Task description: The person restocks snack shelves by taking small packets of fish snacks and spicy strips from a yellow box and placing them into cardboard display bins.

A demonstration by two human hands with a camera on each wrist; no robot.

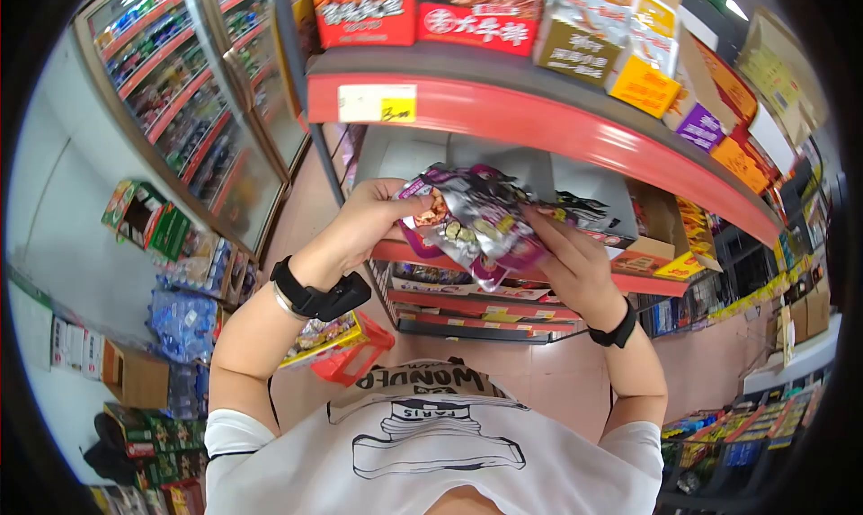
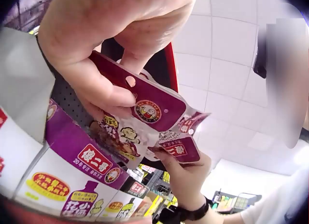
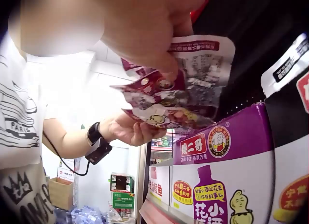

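Several shiny purple and silver snack packets (image 1: 485,218) are held between both hands, in front of a shelf under the red-edged one. The left hand (image 1: 364,223) pinches their left end between thumb and fingers. At their right end the right hand (image 1: 575,268) grips with thumb and fingers. In the left wrist view the left hand (image 2: 111,45) is curled round a purple packet (image 2: 154,108), and the right hand (image 2: 186,176) pinches the lower end. The right wrist view has the right hand (image 3: 149,31) over the fanned packets (image 3: 174,94), the left hand (image 3: 130,130) behind them.
Purple and white display boxes (image 3: 227,171) line the shelf just beyond the packets. Above is a shelf with a red edge (image 1: 539,124) and snack boxes (image 1: 481,16). A glass-door fridge (image 1: 171,84) stands at left, with a red basket (image 1: 355,358) lower down and bottle packs (image 1: 184,322) on the floor.
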